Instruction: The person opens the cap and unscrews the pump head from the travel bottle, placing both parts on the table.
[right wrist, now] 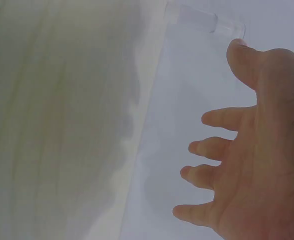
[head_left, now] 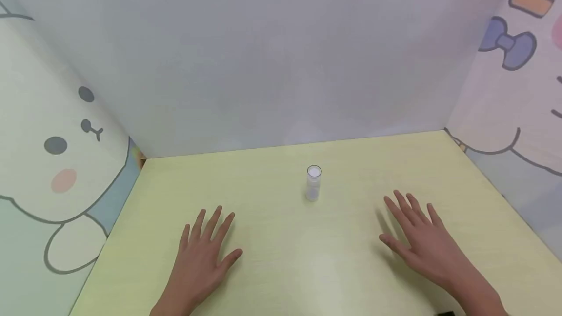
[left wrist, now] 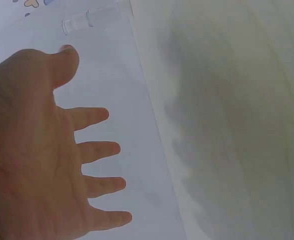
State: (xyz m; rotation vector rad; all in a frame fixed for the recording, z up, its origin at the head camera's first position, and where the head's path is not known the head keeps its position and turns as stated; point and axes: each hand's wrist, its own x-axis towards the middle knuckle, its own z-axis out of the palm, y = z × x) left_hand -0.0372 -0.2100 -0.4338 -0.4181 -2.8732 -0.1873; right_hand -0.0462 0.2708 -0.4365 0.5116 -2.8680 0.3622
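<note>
A small clear cylindrical vial [head_left: 313, 187] stands upright on the pale yellow table, between the two hands and farther back. My left hand [head_left: 199, 262] is at the left, fingers straight and spread, holding nothing. On the other side, my right hand [head_left: 430, 252] has its fingers extended and spread too, apart from the vial, and a shadow falls on the table beside it. The left wrist view shows the vial [left wrist: 81, 22] at the top, beyond the thumb. In the right wrist view the vial [right wrist: 202, 19] appears near the thumb tip.
The wood-grained tabletop [head_left: 272, 238] meets a plain pale back wall [head_left: 281, 62]. Side panels with cartoon prints rise at the left [head_left: 30, 111] and right [head_left: 505, 106]. A small dark object [head_left: 446, 313] shows at the bottom edge by the right wrist.
</note>
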